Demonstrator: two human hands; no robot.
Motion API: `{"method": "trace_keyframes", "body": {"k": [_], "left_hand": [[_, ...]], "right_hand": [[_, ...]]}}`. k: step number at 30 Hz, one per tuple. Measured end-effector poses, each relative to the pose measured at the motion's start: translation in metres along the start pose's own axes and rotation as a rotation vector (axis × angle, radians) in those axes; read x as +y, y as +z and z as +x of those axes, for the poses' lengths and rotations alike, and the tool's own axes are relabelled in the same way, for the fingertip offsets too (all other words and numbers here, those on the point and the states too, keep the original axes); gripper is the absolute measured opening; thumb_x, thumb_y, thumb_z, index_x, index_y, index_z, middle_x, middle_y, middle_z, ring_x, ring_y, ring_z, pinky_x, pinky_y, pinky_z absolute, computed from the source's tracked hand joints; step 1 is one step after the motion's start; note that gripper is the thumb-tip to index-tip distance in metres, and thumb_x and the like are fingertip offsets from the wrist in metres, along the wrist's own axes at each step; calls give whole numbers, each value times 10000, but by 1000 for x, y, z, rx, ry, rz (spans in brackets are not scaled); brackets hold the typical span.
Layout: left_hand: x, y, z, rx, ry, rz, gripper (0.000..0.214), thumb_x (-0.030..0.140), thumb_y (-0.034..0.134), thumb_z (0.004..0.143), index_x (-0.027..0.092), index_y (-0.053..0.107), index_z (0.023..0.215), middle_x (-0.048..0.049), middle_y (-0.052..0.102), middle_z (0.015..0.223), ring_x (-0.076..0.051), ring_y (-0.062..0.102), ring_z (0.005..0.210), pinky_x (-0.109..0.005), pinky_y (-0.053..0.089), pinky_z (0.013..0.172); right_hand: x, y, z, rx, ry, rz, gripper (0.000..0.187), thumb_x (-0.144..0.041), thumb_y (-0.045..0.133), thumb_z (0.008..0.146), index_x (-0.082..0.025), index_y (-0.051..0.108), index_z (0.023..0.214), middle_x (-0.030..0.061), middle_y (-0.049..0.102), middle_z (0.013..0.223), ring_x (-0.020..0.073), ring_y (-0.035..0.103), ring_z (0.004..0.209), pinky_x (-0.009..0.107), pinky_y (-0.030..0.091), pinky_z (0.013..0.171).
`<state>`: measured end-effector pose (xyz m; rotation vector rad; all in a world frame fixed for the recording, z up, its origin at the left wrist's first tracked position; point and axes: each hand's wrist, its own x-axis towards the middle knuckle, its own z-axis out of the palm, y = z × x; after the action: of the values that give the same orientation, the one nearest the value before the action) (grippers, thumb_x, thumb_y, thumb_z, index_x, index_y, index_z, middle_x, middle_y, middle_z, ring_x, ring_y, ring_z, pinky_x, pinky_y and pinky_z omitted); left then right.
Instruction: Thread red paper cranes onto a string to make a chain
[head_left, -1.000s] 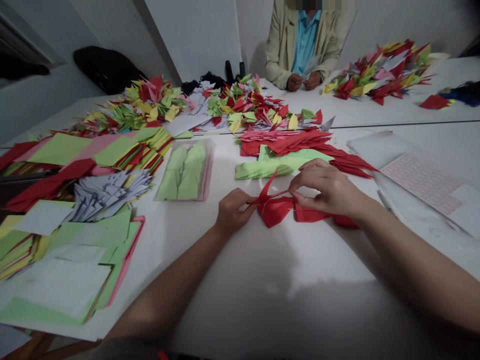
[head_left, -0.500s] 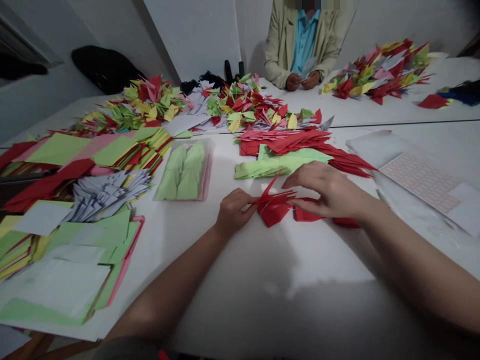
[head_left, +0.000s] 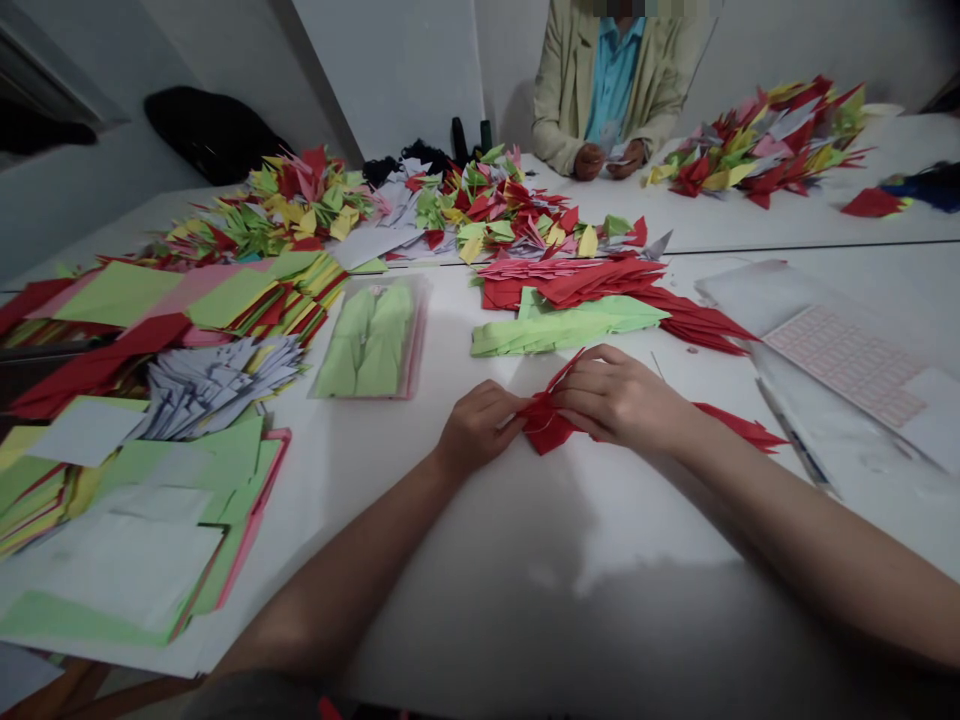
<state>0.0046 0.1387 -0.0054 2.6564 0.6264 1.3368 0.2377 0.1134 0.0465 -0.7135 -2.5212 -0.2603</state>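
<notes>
A red origami paper (head_left: pixel 546 434), folded with a thin point sticking up, is between my two hands just above the white table (head_left: pixel 480 560). My left hand (head_left: pixel 478 425) pinches its left end between thumb and fingers. On the other side, the closed fingers of my right hand (head_left: pixel 619 395) grip it near the raised point and cover part of it. More folded red pieces (head_left: pixel 739 428) lie behind my right wrist, partly hidden. Beyond my hands are light green folded papers (head_left: pixel 555 332) and a fanned stack of red folded papers (head_left: pixel 607 282).
Light green pieces fill a clear packet (head_left: pixel 367 340). Stacks of coloured sheets (head_left: pixel 142 570) cover the left side. Piles of folded paper pieces (head_left: pixel 300 205) line the back. Plastic sleeves and a printed sheet (head_left: pixel 847 365) lie right. Across the table sits another person (head_left: pixel 611 90).
My right hand has moved left and down, its spread fingers closing on the red origami paper. The red pieces behind my right wrist show more now. My left hand keeps its pinch.
</notes>
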Motion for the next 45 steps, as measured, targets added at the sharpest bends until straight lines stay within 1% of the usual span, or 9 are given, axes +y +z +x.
{"method": "trace_keyframes", "body": {"k": [8, 11, 17, 24, 30, 35, 39, 42, 45], "left_hand": [[1, 2, -1, -13, 10, -26, 215, 115, 649, 830, 183, 646, 1034, -35, 699, 815, -152, 602, 739, -291, 528, 709], [2, 1, 0, 12, -16, -39, 202, 124, 654, 830, 182, 650, 1024, -37, 700, 817, -149, 608, 735, -298, 530, 713], [6, 1, 3, 98, -76, -41, 122, 137, 687, 818, 177, 659, 930, -30, 707, 794, -123, 601, 668, -278, 520, 671], [9, 3, 2, 60, 0, -11, 167, 117, 674, 816, 175, 634, 967, -31, 701, 795, -141, 617, 710, -286, 527, 702], [13, 0, 3, 43, 39, 32, 168, 91, 636, 818, 170, 616, 966, -37, 685, 780, -156, 602, 718, -295, 522, 692], [9, -1, 4, 98, 17, 32, 162, 84, 637, 818, 174, 612, 950, -33, 682, 775, -150, 599, 702, -304, 519, 692], [6, -1, 4, 126, 5, 61, 129, 117, 658, 825, 176, 621, 934, -33, 694, 783, -141, 608, 692, -295, 518, 686], [6, -1, 4, 129, 12, 71, 129, 127, 673, 822, 171, 628, 935, -33, 700, 784, -135, 614, 688, -286, 518, 687], [6, -1, 3, 132, 22, 59, 181, 117, 695, 805, 166, 630, 966, -32, 701, 788, -136, 615, 698, -284, 526, 692]], "right_hand": [[-4, 6, 1, -34, 28, 49, 186, -258, 513, 937, -151, 659, 975, 51, 702, 862, 189, 584, 833, 362, 398, 839], [-2, 6, 0, -18, 41, 22, 183, -207, 487, 944, -155, 662, 961, 48, 702, 839, 180, 585, 796, 355, 394, 823], [3, 5, -2, 12, 118, 25, 193, -226, 482, 957, -163, 664, 946, 57, 705, 840, 181, 600, 811, 351, 391, 817], [-6, 10, 1, 63, 111, 92, 160, -215, 491, 948, -160, 641, 947, 56, 692, 840, 169, 597, 788, 346, 412, 839], [-5, 6, 0, 32, 125, 125, 125, -216, 512, 915, -167, 626, 929, 58, 677, 825, 186, 597, 799, 367, 419, 833], [6, 0, -3, 28, 168, 124, 99, -217, 523, 895, -177, 611, 915, 64, 673, 853, 196, 605, 827, 381, 419, 853], [7, -6, -3, 17, 179, 145, 104, -223, 538, 895, -176, 616, 946, 71, 676, 874, 207, 605, 858, 387, 413, 869], [4, -6, -1, 56, 177, 177, 127, -255, 561, 902, -179, 618, 987, 75, 683, 896, 207, 607, 865, 382, 418, 852], [-1, -5, 2, 99, 132, 176, 110, -237, 533, 928, -188, 621, 971, 65, 688, 882, 194, 608, 839, 371, 427, 825]]}}
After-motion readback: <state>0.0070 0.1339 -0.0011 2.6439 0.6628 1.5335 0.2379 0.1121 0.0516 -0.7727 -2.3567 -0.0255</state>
